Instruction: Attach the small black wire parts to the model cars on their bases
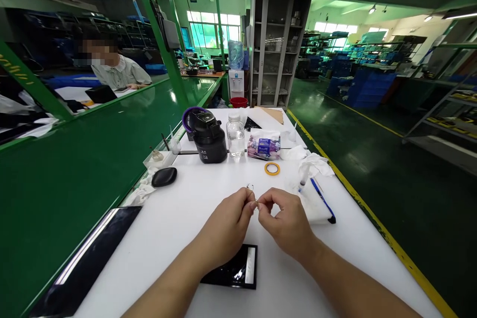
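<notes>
My left hand [229,223] and my right hand [285,218] meet above the white table [194,203], fingertips pinched together on a tiny thin object [256,204] too small to identify. A small wire-like piece [249,187] lies on the table just beyond the fingertips. Under my left wrist a small black glossy panel [238,273] lies flat.
A black device with a purple ring [206,136], a clear bottle [235,135], a tissue pack [264,145], a yellow tape ring [272,168], crumpled wipes [315,165], a blue pen [323,201], a black oval object [164,177] and a large dark panel [85,263] sit around. A person [119,69] sits far left.
</notes>
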Available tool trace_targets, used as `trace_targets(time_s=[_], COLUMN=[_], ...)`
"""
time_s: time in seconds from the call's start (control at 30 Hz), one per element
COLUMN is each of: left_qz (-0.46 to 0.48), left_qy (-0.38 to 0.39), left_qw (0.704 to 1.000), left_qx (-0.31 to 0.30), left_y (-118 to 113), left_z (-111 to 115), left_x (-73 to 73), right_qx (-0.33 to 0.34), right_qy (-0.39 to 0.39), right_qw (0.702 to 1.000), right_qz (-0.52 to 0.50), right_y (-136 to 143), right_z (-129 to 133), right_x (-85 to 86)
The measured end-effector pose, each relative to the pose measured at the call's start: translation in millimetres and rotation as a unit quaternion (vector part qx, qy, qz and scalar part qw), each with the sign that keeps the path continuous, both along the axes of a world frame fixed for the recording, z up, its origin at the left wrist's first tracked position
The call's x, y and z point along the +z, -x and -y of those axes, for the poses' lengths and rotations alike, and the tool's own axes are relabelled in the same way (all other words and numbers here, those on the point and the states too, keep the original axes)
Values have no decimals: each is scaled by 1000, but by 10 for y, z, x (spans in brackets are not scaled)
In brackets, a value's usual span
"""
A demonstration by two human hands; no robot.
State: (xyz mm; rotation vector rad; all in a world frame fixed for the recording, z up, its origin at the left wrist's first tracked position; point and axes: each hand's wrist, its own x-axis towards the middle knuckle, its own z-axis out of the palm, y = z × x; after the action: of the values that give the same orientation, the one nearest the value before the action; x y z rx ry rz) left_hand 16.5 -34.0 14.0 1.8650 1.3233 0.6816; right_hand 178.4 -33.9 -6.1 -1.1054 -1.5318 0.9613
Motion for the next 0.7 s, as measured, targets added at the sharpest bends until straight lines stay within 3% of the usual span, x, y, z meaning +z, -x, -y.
trace_targets(time_s=[0.17,0.3,0.37,0.47,0.57,0.7], left_qz=[29,-9,-17,-21,-16,-2], left_qy=[12,-173,-275,-357,-390,-375], left_qw=[999,985,961,934,920,927], left_qx=[-16,24,13,-14,-22,-23], left_y=[46,84,98,100,91,87], left_z=[-32,-39,-33,-29,-39,-46], left_x=[-2,-17,-26,-46,-65,-65], right_qx=[84,118,117,121,131,147], right_qy=[149,214,228,238,245,263], right_qw=[981,954,947,940,933,919], right_qz=[-90,-173,-196,-214,-230,-256], right_y=[-41,-69,-67,-57,-52,-56], right_z=[-96,-163,-165,-154,-146,-136], right_x=[-47,-61,-61,-60,-53,-34])
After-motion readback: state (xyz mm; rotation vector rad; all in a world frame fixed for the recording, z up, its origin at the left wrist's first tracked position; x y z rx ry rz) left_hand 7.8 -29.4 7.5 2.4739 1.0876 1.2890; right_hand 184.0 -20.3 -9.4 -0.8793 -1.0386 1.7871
